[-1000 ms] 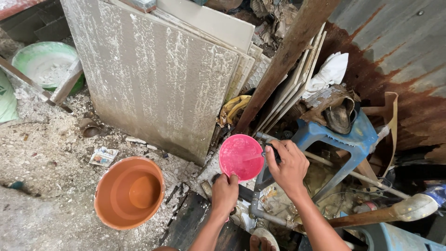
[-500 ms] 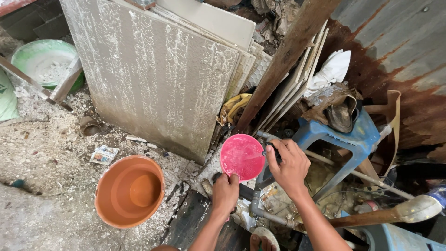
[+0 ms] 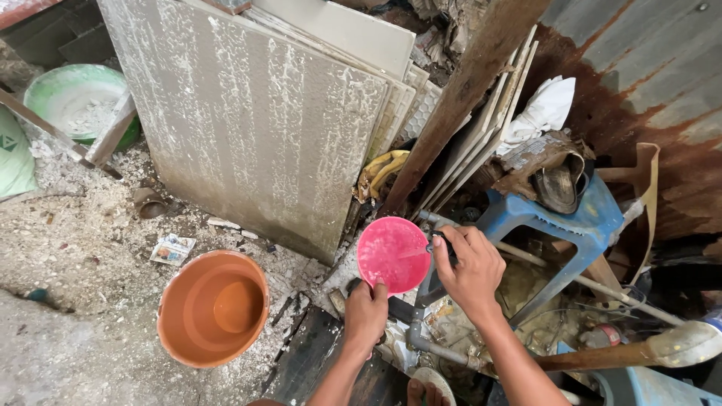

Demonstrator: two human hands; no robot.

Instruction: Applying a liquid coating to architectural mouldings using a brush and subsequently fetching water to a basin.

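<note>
My left hand (image 3: 366,314) grips the near rim of a small pink bowl (image 3: 391,254) and holds it up beside a tap. My right hand (image 3: 470,267) is closed around the black tap handle (image 3: 442,245) at the top of a grey pipe (image 3: 425,312). A thin stream of water runs from the tap into the pink bowl. An orange bucket (image 3: 213,307) stands on the ground to the left of my left hand.
Large grey tiles (image 3: 248,120) lean against the wall behind the bowl. A rusty beam (image 3: 466,90) leans to their right. A blue plastic stool (image 3: 560,218) stands at right with clutter on it. A green basin (image 3: 75,101) sits at far left on rubble.
Both hands and the pink bowl stay almost where they were. Water now shows running from the tap into the bowl.
</note>
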